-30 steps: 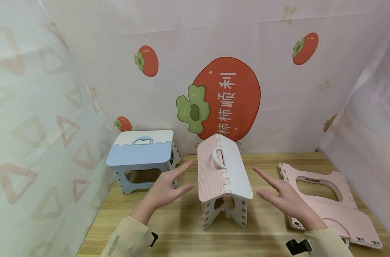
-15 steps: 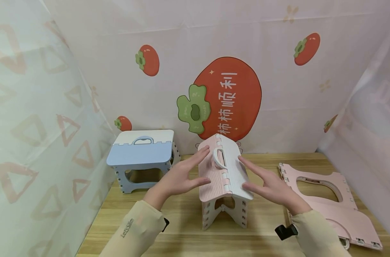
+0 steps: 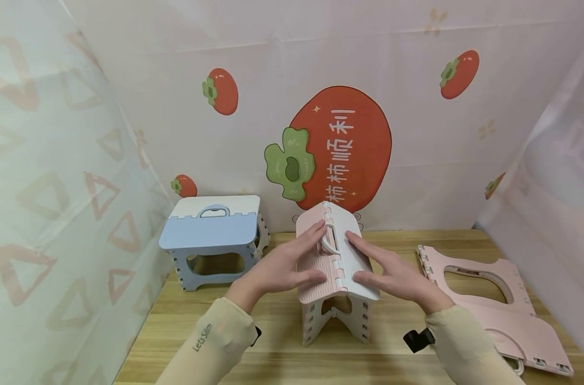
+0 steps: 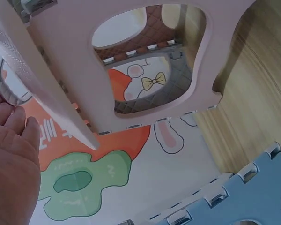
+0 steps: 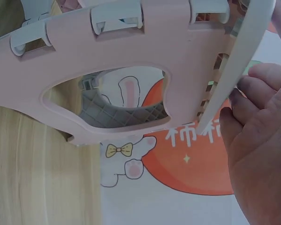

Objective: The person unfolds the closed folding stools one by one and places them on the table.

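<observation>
- Left hand (image 3: 284,264): fingers are extending with the thumb spread apart, lying over the pink panel (image 3: 308,216) and beside the handle (image 3: 329,247); nothing is being pinched.
- Right hand (image 3: 397,272): fingers are likewise extending, thumb apart, lying over the white panel (image 3: 341,218). Both hands are appearing to touch; how hard they are pressing cannot be told.
- Pink-and-white stool (image 3: 340,280): standing right of centre in the lower half of the frame, its two top panels sloping from a raised hinge line, its legs (image 3: 361,318) only partly spreading.
- Hazard, judged: uneven pressure from the two hands could be tipping or skidding the stool on the table (image 3: 340,369).
- Hazard, judged: fingers lying near the hinge line and handle could be getting nipped if the panels shift.
- Hazard, judged: a leg catching on the surface could be leaving the top peaked.
- Blue-and-white stool (image 3: 210,230): standing at left centre with its top lying flat, near the left forearm but apart.
- Pink folded stool (image 3: 489,310): lying flat at lower right, its near part passing close to the right sleeve (image 3: 457,342).
</observation>
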Available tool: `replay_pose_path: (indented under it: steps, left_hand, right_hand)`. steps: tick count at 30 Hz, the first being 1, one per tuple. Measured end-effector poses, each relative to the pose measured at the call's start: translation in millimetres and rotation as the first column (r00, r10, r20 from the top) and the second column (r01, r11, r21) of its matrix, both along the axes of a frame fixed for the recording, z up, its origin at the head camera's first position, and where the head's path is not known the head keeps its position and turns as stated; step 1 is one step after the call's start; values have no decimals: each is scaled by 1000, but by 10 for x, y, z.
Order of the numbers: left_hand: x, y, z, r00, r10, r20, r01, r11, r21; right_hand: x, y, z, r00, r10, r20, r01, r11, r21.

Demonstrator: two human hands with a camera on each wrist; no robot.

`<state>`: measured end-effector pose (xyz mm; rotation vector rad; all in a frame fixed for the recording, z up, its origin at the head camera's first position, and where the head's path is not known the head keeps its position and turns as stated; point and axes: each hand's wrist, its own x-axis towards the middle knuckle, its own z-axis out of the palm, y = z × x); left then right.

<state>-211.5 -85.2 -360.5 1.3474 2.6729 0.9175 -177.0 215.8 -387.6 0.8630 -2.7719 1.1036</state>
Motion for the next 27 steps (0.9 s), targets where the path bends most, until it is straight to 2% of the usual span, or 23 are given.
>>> replay_pose_path:
  steps: [5, 16, 27]
  left_hand:
    - [17, 11, -25, 999, 3, 37, -3, 1000, -4]
    - [41, 6, -94, 997, 18, 71, -18, 1000, -1]
    - [54, -11, -120, 997, 25, 71, -25, 1000, -3]
  right_hand:
    - [-10, -12, -15, 1000, 9, 26, -9, 1000, -4]
    - [-12, -11, -35, 1000, 25, -4, -25, 1000, 4]
    - [-19, -14, -17, 999, 29, -12, -29, 1000, 13]
